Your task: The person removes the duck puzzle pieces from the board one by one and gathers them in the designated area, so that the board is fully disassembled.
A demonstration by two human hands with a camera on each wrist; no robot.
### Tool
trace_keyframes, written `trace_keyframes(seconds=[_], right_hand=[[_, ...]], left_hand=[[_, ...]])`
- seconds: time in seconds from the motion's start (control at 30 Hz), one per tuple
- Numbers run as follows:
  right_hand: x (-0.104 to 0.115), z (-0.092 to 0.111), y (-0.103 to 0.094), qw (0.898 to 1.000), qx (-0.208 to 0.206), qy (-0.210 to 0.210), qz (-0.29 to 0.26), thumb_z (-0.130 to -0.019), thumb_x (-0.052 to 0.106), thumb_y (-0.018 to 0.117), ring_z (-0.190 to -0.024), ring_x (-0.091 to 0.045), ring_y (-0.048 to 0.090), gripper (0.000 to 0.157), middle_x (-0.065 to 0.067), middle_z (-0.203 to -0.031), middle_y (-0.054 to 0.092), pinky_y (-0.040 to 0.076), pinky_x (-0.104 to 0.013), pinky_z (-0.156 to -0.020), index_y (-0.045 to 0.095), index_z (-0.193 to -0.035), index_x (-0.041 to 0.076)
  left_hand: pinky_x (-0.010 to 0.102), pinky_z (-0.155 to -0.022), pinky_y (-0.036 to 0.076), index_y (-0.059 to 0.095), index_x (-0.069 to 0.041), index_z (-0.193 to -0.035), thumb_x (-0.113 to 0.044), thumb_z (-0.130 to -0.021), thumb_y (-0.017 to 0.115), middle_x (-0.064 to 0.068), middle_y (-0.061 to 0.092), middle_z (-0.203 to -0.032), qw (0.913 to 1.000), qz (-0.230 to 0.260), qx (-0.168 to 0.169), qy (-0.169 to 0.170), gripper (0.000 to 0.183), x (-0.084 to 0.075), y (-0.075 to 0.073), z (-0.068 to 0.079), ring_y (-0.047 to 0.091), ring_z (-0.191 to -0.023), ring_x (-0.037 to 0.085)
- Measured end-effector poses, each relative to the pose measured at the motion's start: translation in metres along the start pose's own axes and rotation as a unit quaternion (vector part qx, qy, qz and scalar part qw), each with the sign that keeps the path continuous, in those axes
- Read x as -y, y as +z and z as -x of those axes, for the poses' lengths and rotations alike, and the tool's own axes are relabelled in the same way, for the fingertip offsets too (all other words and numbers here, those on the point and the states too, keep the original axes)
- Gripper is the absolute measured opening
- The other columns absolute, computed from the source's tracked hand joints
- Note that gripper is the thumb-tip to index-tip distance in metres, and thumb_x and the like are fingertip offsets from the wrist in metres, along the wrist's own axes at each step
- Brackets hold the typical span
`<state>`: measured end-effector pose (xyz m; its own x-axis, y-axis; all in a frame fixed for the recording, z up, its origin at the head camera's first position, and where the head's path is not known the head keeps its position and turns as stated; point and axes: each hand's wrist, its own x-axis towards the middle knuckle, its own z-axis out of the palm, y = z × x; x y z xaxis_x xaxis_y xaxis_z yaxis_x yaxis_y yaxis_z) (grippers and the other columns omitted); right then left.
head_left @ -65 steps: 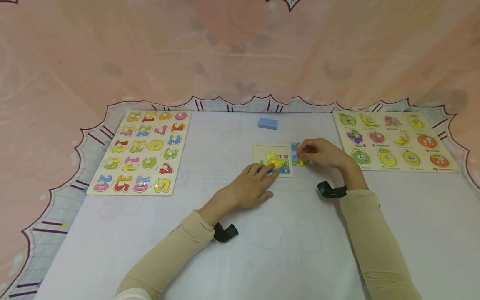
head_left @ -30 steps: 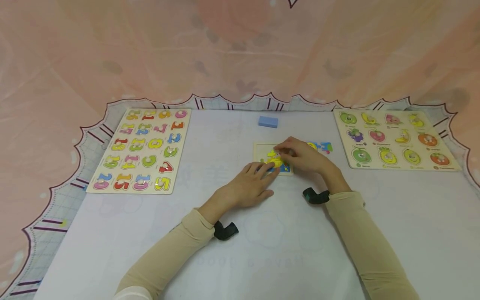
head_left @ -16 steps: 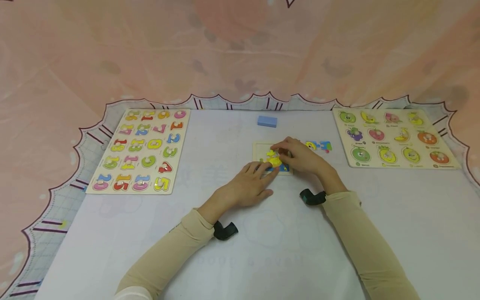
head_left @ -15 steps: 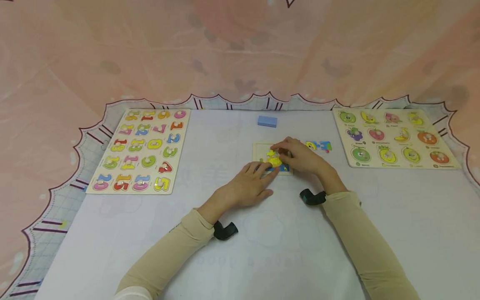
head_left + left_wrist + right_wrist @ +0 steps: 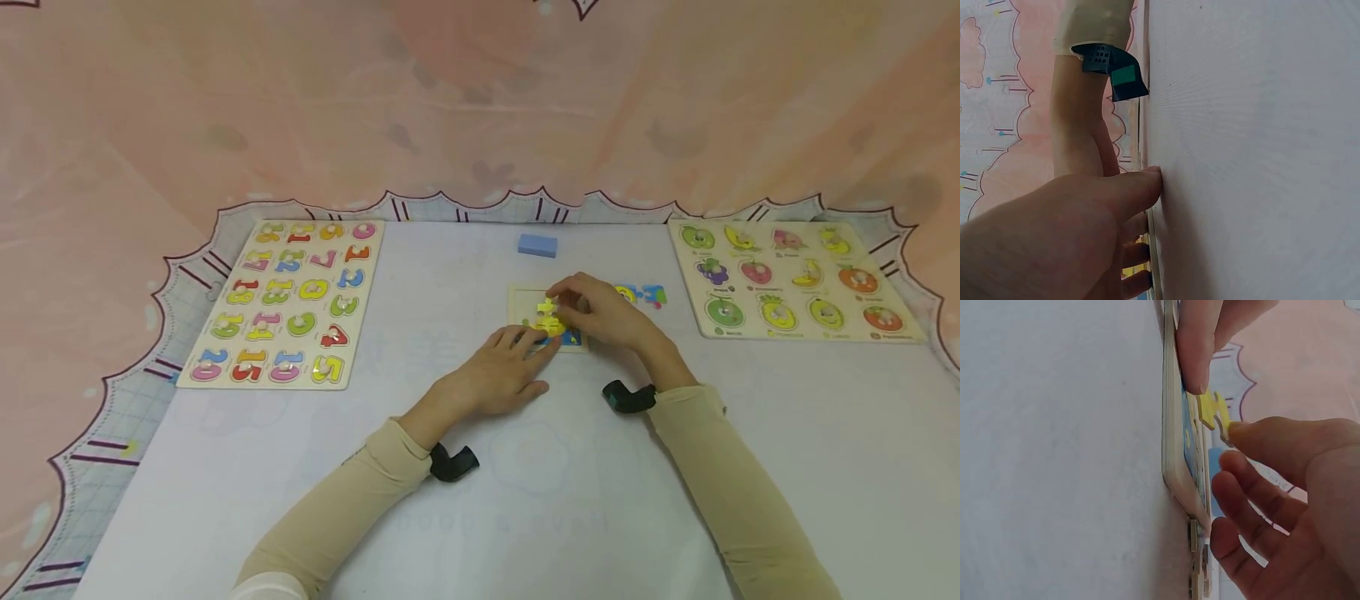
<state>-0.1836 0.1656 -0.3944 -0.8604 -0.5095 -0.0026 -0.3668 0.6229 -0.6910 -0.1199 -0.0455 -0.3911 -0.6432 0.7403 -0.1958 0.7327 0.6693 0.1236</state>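
A small wooden puzzle tray [image 5: 522,300] lies mid-table, partly filled with blue and yellow jigsaw pieces in its lower part. My left hand [image 5: 498,373] rests flat at the tray's near left, fingers spread over its lower edge. In the right wrist view a left fingertip [image 5: 1196,378] sits against a raised yellow puzzle piece [image 5: 1207,412]. Thumb and forefinger of my right hand [image 5: 600,312] pinch a puzzle piece [image 5: 1225,428] over the tray's right side, close to the yellow one; its other fingers are loosely curled. Most of that piece is hidden in the head view.
Several loose puzzle pieces [image 5: 654,295] lie right of the tray, partly behind the right hand. A blue block [image 5: 537,245] sits behind it. A number board [image 5: 341,333] stands left, and a fruit board [image 5: 795,329] right, on the white table [image 5: 570,517].
My right hand has gone left from the loose pieces to over the tray, bringing a piece with it. Since then it has barely shifted. The left hand has stayed in place.
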Motion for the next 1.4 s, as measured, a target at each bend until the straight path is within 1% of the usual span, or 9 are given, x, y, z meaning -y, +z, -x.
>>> trace_keyframes(seconds=[0.13, 0.23, 0.33, 0.47, 0.73, 0.87, 1.0, 1.2, 1.4], right_hand=[[0.0, -0.001, 0.002, 0.999, -0.034, 0.01, -0.023, -0.095, 0.019, 0.057, -0.094, -0.02, 0.057, 0.02, -0.006, -0.104, 0.063, 0.049, -0.036, -0.085, 0.059, -0.112, 0.01], [0.001, -0.002, 0.001, 0.998, -0.053, 0.018, -0.036, -0.094, 0.018, 0.058, -0.094, -0.019, 0.058, 0.014, -0.006, -0.101, 0.065, 0.048, -0.037, -0.086, 0.06, -0.106, 0.01], [0.001, -0.001, -0.001, 0.997, -0.064, 0.025, -0.044, -0.094, 0.017, 0.058, -0.093, -0.019, 0.058, 0.012, -0.006, -0.098, 0.065, 0.048, -0.036, -0.085, 0.06, -0.103, 0.01], [0.0, 0.0, -0.005, 0.995, -0.074, 0.034, -0.05, -0.093, 0.016, 0.058, -0.088, -0.018, 0.058, 0.012, -0.006, -0.096, 0.065, 0.048, -0.034, -0.083, 0.06, -0.103, 0.009], [-0.006, 0.005, -0.019, 0.995, -0.08, 0.028, -0.045, -0.093, 0.014, 0.056, -0.09, -0.019, 0.056, 0.013, -0.008, -0.098, 0.063, 0.046, -0.031, -0.08, 0.06, -0.102, 0.006], [-0.011, 0.007, -0.025, 0.995, -0.078, 0.043, -0.049, -0.093, 0.014, 0.056, -0.089, -0.019, 0.056, 0.014, -0.009, -0.096, 0.063, 0.047, -0.029, -0.077, 0.061, -0.102, 0.005], [-0.014, 0.01, -0.03, 0.994, -0.073, 0.058, -0.06, -0.092, 0.014, 0.057, -0.089, -0.019, 0.054, 0.014, -0.009, -0.098, 0.062, 0.046, -0.031, -0.078, 0.061, -0.103, 0.004], [-0.018, 0.014, -0.035, 0.994, -0.071, 0.066, -0.058, -0.093, 0.015, 0.057, -0.089, -0.019, 0.053, 0.013, -0.009, -0.099, 0.062, 0.044, -0.03, -0.077, 0.06, -0.102, 0.006], [-0.023, 0.018, -0.04, 0.994, -0.072, 0.069, -0.054, -0.093, 0.014, 0.057, -0.091, -0.018, 0.054, 0.012, -0.009, -0.099, 0.063, 0.044, -0.03, -0.082, 0.061, -0.101, 0.006]], left_hand=[[0.042, -0.118, 0.019, 0.02, -0.018, -0.152, -0.045, -0.1, 0.038, 0.005, 0.026, -0.152, 1.0, -0.003, 0.001, -0.002, 0.062, -0.001, 0.0, 0.0, 0.023, -0.139, 0.026], [0.042, -0.118, 0.019, 0.02, -0.017, -0.152, -0.045, -0.1, 0.039, 0.005, 0.027, -0.152, 1.0, -0.006, -0.002, -0.002, 0.062, -0.001, 0.0, 0.0, 0.023, -0.139, 0.025], [0.042, -0.117, 0.02, 0.021, -0.017, -0.152, -0.044, -0.1, 0.039, 0.005, 0.027, -0.151, 1.0, -0.006, -0.005, -0.001, 0.062, -0.001, 0.0, 0.0, 0.024, -0.139, 0.025], [0.042, -0.117, 0.02, 0.021, -0.017, -0.152, -0.044, -0.1, 0.039, 0.005, 0.026, -0.152, 1.0, -0.003, -0.007, -0.001, 0.061, -0.001, 0.001, 0.0, 0.024, -0.139, 0.025], [0.042, -0.117, 0.019, 0.019, -0.017, -0.152, -0.044, -0.1, 0.038, 0.005, 0.025, -0.152, 1.0, -0.003, -0.009, -0.001, 0.062, 0.0, 0.002, -0.001, 0.023, -0.139, 0.026], [0.042, -0.117, 0.019, 0.019, -0.017, -0.152, -0.043, -0.1, 0.038, 0.005, 0.026, -0.153, 1.0, -0.001, -0.008, -0.001, 0.062, -0.001, 0.001, 0.0, 0.023, -0.139, 0.026], [0.042, -0.117, 0.019, 0.019, -0.017, -0.152, -0.043, -0.1, 0.038, 0.005, 0.025, -0.153, 1.0, -0.003, -0.006, -0.001, 0.062, -0.001, 0.0, 0.0, 0.023, -0.139, 0.026], [0.042, -0.118, 0.019, 0.019, -0.017, -0.152, -0.044, -0.1, 0.038, 0.005, 0.025, -0.153, 1.0, -0.002, -0.006, 0.0, 0.062, -0.002, 0.0, 0.0, 0.023, -0.139, 0.027], [0.042, -0.118, 0.019, 0.019, -0.017, -0.152, -0.043, -0.1, 0.038, 0.005, 0.025, -0.153, 1.0, -0.003, -0.008, 0.001, 0.062, -0.002, 0.0, 0.0, 0.023, -0.139, 0.027]])
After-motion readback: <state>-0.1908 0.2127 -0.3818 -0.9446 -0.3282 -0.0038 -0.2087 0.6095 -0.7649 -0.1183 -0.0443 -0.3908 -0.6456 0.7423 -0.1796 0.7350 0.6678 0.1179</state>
